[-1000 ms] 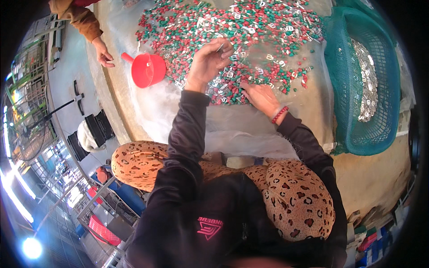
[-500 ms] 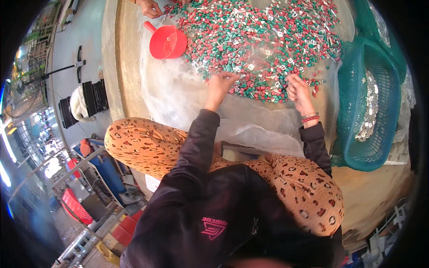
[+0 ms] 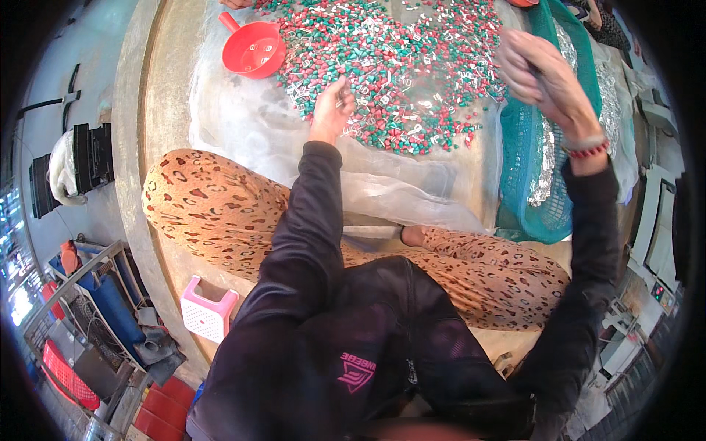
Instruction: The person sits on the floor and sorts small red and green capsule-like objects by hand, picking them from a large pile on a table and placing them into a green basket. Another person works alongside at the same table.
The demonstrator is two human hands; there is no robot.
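Note:
A spread of small red, green and white stone-like pieces (image 3: 382, 66) has silvery metal bits mixed in, some shaped like little buckles. At its near edge is my left hand (image 3: 334, 110), fingers curled together; whatever they hold is hidden. My right hand (image 3: 540, 81) is raised beside the pile, in front of the far part of a teal mesh-lined basket (image 3: 518, 169). Its fingers are bent inward, with their contents not visible. Inside the basket lies a heap of shiny metal pieces (image 3: 544, 165). A red dipper (image 3: 256, 51) holding a few metal bits sits left of the pile.
Thin whitish mesh cloth (image 3: 412, 195) lies between the pile and my folded legs. Another person's hand (image 3: 237, 3) shows at the top edge. A pink and white stool (image 3: 208, 309) stands lower left, past the raised edge (image 3: 136, 95).
My right hand has left the near right edge of the pile and moved up and right to the basket. My left hand remains at the pile, its fingers more curled. The view has shifted.

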